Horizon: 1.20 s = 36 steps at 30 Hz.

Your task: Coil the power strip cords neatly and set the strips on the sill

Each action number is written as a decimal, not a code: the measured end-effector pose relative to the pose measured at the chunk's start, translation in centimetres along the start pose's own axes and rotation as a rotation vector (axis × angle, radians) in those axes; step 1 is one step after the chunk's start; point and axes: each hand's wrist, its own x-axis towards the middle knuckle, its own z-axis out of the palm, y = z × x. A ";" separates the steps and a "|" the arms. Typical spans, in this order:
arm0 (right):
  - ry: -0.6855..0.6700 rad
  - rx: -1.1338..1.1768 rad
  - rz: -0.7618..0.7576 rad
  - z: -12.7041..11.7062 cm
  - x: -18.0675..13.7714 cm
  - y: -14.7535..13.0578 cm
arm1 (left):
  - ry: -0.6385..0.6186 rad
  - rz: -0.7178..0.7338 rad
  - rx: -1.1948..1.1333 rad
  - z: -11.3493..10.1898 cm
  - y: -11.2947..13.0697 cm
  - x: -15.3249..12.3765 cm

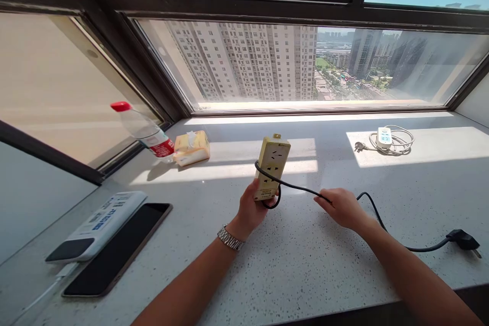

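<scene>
Power strip [272,165] upright above desk [305,265], left hand [252,210] clamped round its lower end | right hand [340,206] pinching its limp cord [372,206] | I judge it light, rigid, smooth: grip the body.

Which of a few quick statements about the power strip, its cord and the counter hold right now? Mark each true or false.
1. The left hand holds the yellow power strip upright. True.
2. The right hand grips the black cord. True.
3. The plug is pushed into a socket. False: it lies loose on the counter, far right.
4. The white power strip lies beside the water bottle. False: it lies far right in the sun with its cord coiled; the tissue pack is beside the bottle.
</scene>
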 end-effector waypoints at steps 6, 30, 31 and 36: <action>0.061 0.013 0.009 -1.2 0.4 2.8 | -0.369 -0.195 0.045 -1.1 -0.4 -0.4; 0.431 0.487 -0.107 -1.5 -0.1 2.8 | 0.088 0.370 0.754 -0.2 0.0 0.1; 0.507 0.510 -0.073 -1.8 -0.2 2.9 | 0.054 0.362 0.735 -0.4 0.1 0.2; 0.735 0.493 0.063 -2.4 -0.2 3.7 | -0.177 0.139 0.323 -0.8 0.3 0.3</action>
